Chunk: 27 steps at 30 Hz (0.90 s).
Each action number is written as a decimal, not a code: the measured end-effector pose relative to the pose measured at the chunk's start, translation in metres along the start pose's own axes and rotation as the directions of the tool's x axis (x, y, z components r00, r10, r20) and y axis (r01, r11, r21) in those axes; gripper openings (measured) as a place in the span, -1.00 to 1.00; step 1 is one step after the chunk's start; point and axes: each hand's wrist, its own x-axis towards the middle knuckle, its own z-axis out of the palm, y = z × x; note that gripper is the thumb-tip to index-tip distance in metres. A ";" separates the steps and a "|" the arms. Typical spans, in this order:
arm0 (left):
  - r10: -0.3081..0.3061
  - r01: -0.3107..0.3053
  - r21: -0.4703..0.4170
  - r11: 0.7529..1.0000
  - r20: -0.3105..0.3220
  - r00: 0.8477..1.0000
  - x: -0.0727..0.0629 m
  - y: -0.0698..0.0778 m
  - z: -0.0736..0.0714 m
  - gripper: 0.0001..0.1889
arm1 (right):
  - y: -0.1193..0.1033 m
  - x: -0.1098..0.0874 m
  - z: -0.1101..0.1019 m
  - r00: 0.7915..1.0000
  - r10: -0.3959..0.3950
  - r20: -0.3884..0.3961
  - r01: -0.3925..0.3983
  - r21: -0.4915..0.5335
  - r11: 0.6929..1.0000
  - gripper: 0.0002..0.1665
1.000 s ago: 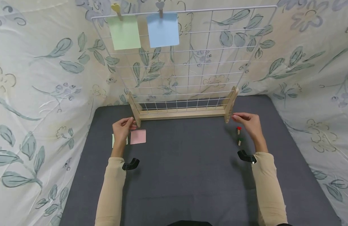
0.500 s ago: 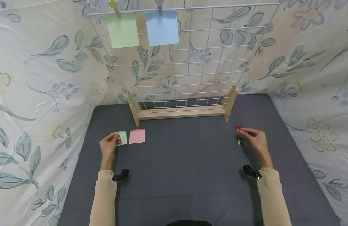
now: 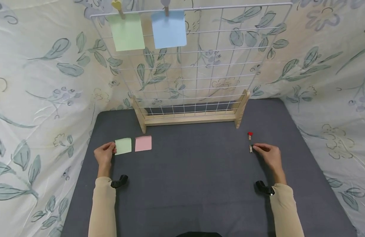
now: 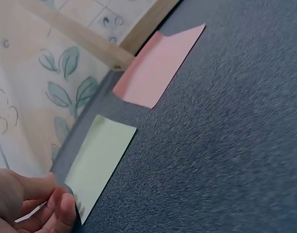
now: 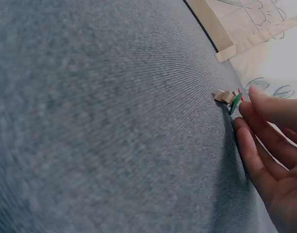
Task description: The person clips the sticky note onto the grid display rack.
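My left hand is at the left edge of a pale green sticky note lying on the dark table. Its fingers are loosely bent with the fingertips against that edge in the left wrist view; no grip shows. A pink sticky note with curled edges lies just beyond. On the other side, my right hand reaches to a small wooden clothespin with a green top. Thumb and index finger stand apart beside the green top. A red-topped clothespin lies just behind it.
A white wire grid stands in a wooden base at the back. From its top bar hang a green note and a blue note, each on a clothespin. Patterned cloth surrounds the dark table.
My left hand has come down and left from the wooden base to the green note's outer edge. My right hand has moved toward me, past the red-topped clothespin to the green-topped one, which has turned slightly.
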 end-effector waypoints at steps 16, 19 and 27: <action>0.158 -0.177 0.260 0.949 0.091 0.983 0.020 -0.011 0.002 -0.71 | -0.009 0.012 0.002 1.000 -0.001 -0.015 0.000 -0.098 0.995 -0.58; 0.182 -0.204 0.305 0.930 0.099 0.978 0.021 -0.010 0.003 -0.68 | -0.011 0.013 0.004 1.000 -0.004 -0.021 0.001 -0.122 0.993 -0.60; 0.181 -0.204 0.293 0.934 0.104 0.978 0.019 -0.012 0.002 -0.76 | -0.016 0.009 0.012 0.999 0.023 -0.024 -0.026 -0.140 0.990 -0.61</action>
